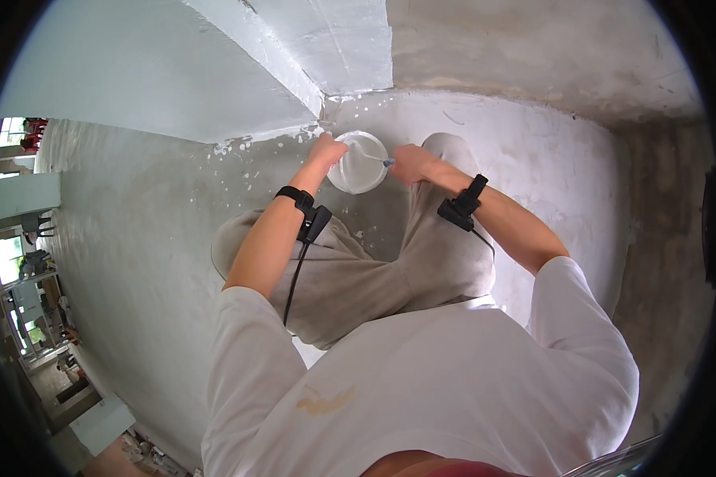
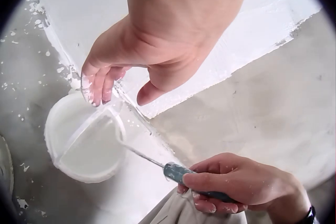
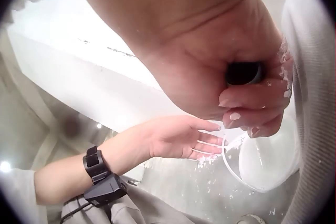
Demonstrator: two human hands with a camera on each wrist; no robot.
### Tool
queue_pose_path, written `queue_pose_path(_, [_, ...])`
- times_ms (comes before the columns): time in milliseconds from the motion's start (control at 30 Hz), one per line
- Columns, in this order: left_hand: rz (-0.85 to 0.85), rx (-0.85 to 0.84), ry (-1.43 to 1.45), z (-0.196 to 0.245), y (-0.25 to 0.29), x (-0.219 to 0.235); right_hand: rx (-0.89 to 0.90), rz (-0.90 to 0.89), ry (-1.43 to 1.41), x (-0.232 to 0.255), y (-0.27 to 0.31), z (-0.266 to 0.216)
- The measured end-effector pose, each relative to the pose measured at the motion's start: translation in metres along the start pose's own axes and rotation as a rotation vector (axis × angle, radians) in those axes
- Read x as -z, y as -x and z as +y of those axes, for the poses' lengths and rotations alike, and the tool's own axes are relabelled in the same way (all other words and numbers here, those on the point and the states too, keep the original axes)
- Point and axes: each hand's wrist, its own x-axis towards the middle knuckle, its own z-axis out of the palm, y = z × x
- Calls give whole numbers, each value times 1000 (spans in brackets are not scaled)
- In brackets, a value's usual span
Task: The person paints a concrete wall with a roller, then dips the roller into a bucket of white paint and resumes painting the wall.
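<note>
My right hand [image 1: 412,164] grips the blue-grey handle of a small paint roller [image 2: 176,172]. Its thin bent metal rod reaches over a round white bucket [image 1: 356,191], where the far end blends with a white strip lying across the opening. Pale paint-like liquid shows inside the bucket. At the far-left rim is my left hand [image 1: 326,151], its fingers extended and thumb apart, with white smears on the fingertips. In the right wrist view the thin white bucket handle [image 3: 231,174] curves right by those fingertips. The roller handle's dark butt end [image 3: 244,73] shows in my right fist.
White-coated wall panels [image 1: 326,48] meet the floor just beyond the bucket. White splatters [image 1: 235,159] dot the grey floor [image 1: 135,238]. A bare plaster wall [image 1: 533,48] stands ahead to the right. My bent knees [image 1: 449,151] flank the work, and clutter and windows [image 1: 24,270] show far left.
</note>
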Motion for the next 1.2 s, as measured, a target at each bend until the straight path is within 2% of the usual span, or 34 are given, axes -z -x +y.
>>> queue_pose_path(33, [2, -8, 3, 3, -1, -1, -84, -118, -83, 9, 5, -4])
queue_pose_path(100, [212, -298, -190, 12, -2, -3, -110, -146, -133, 22, 16, -8])
queue_pose_path(133, [213, -302, -186, 27, 6, 2, -135, -179, -188, 24, 20, -9])
queue_pose_path(200, [178, -516, -140, 68, 25, 20, -158, -194, -262, 21, 11, 4])
queue_pose_path(233, [181, -521, -135, 89, 45, 31, -176, -212, -342, 18, 7, 10])
queue_pose_path(300, [14, -603, 3, 128, 92, 55, -164, -226, -351, 16, 1, 16])
queue_pose_path(333, [17, -607, 9, 142, 109, 65, -152, -246, -367, 18, -1, 17])
queue_pose_path(400, [22, -765, 69, 161, 134, 81, -165, -223, -390, 22, -2, 17])
queue_pose_path(533, [16, -872, 109, 175, 159, 95, -157, -234, -478, 23, -3, 24])
queue_pose_path(600, [155, -1005, 249, 178, 160, 93, -154, -226, -431, 23, -3, 23])
queue_pose_path(633, [156, -1001, 251, 179, 158, 95, -151, -218, -392, 25, -3, 22])
queue_pose_path(700, [456, -1110, 32, 180, 157, 97, -148, -201, -360, 22, -2, 18])
queue_pose_path(833, [507, -1053, -105, 174, 149, 112, -128, -168, -232, 24, 6, 7])
queue_pose_path(900, [477, -916, -144, 176, 141, 121, -106, -124, -174, 29, 9, 0])
queue_pose_path(1067, [583, -1009, -119, 161, 107, 131, -73, -30, -51, 29, 8, 2])
queue_pose_path(1133, [611, -1046, -113, 158, 99, 135, -90, -38, -132, 30, 9, 4])
queue_pose_path(1167, [526, -978, 28, 155, 96, 137, -88, -35, -125, 31, 9, 5])
queue_pose_path(1200, [439, -906, 168, 157, 99, 138, -111, -67, -233, 33, 10, 6])
